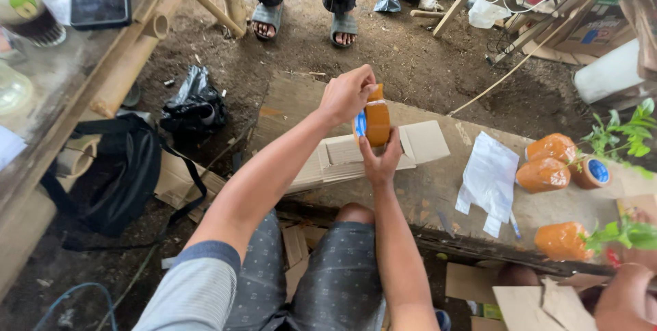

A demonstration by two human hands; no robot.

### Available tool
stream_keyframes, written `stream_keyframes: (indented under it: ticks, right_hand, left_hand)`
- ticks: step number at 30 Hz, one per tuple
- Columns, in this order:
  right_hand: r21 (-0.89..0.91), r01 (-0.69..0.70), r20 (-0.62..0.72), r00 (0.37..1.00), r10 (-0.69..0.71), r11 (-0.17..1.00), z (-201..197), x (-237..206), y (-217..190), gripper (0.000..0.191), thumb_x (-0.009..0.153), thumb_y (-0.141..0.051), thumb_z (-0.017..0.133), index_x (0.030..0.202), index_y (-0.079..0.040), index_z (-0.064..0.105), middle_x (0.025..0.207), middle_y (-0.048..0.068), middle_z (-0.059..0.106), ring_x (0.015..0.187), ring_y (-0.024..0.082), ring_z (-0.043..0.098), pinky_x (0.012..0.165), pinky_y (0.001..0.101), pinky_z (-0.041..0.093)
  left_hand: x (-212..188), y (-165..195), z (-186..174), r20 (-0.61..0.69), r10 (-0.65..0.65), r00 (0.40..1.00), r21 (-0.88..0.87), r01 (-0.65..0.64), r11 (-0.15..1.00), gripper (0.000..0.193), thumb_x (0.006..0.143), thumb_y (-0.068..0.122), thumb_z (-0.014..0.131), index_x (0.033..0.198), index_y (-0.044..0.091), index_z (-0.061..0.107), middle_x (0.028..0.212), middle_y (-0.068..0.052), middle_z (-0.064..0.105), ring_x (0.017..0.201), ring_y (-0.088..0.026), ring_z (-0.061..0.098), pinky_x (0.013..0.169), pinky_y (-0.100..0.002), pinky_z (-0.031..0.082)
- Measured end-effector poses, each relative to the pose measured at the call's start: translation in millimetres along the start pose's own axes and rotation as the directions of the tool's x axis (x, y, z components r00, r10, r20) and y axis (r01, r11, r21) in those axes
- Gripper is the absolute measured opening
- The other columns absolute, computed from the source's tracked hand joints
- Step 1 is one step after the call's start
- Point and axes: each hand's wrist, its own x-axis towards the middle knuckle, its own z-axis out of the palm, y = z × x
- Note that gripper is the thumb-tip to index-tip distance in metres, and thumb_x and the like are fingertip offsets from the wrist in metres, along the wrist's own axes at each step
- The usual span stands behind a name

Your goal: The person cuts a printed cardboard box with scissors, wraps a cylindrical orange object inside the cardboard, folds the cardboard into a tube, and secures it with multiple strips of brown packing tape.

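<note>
Both sets of fingers (369, 141) are closed on a brown tape roll (376, 122) with a blue core: right hand (382, 160) grips from below, left hand (348, 93) pinches its top, above flattened cardboard boxes (363, 156) on the tabletop (438, 187).

Lighting: soft, even daylight; I cast faint shadows only. Glare: white plastic bag (489, 179) slightly washed out. Focus: sharp centre. Distortion: wide-angle bending at my view's edges.
</note>
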Motion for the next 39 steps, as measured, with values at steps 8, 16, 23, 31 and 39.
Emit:
stream_keyframes:
  ticks: [8,16,23,31,39]
  right_hand:
    - [0.137,0.018,-0.023,1.000,-0.015,0.990,0,-7,8,0.039,0.093,-0.026,0.074,0.115,0.002,0.057,0.103,0.007,0.063,0.094,0.016,0.060,0.086,0.0319,0.051]
    - [0.136,0.076,-0.024,0.997,-0.074,0.988,5,-7,9,0.051,0.097,-0.047,0.064,0.102,0.003,0.053,0.093,0.006,0.057,0.086,0.014,0.053,0.077,0.0300,0.044]
    - [0.166,0.104,-0.127,0.988,-0.083,0.981,4,-10,8,0.045,0.099,-0.043,0.061,0.087,-0.002,0.048,0.082,0.003,0.051,0.079,0.013,0.046,0.071,0.0292,0.039]
    - [0.177,0.098,-0.133,0.988,-0.075,0.979,3,-6,4,0.044,0.098,-0.043,0.059,0.086,-0.002,0.047,0.080,0.003,0.051,0.078,0.012,0.046,0.070,0.0287,0.040]
    - [0.296,0.071,-0.024,0.997,-0.067,0.952,-4,-5,2,0.040,0.100,-0.036,0.056,0.103,0.003,0.061,0.091,0.006,0.059,0.086,0.014,0.053,0.077,0.0292,0.044]
  left_hand:
    - [-8,-112,52,0.623,-0.433,0.652,-0.503,0.757,0.416,0.010,0.095,0.003,0.057,0.097,0.009,0.066,0.091,-0.004,0.076,0.073,-0.015,0.076,0.065,-0.034,0.065]
    - [-25,-142,75,0.559,-0.424,0.712,-0.376,0.674,0.636,0.006,0.080,0.003,0.069,0.078,0.008,0.071,0.064,-0.007,0.070,0.049,-0.014,0.059,0.043,-0.031,0.044]
    - [-22,-136,77,0.521,-0.483,0.703,-0.099,0.612,0.784,0.014,0.075,0.013,0.081,0.087,0.010,0.074,0.074,-0.007,0.071,0.061,-0.016,0.059,0.054,-0.034,0.047]
    - [-25,-123,69,0.486,0.041,0.873,-0.351,0.153,0.924,0.035,0.089,0.018,0.070,0.120,0.004,0.068,0.116,-0.015,0.077,0.107,-0.027,0.069,0.092,-0.040,0.056]
    - [-108,-34,-1,0.408,-0.099,0.908,0.603,-0.187,0.776,0.081,0.099,0.055,0.046,0.154,-0.004,0.037,0.154,-0.028,0.043,0.143,-0.045,0.040,0.114,-0.055,0.033]
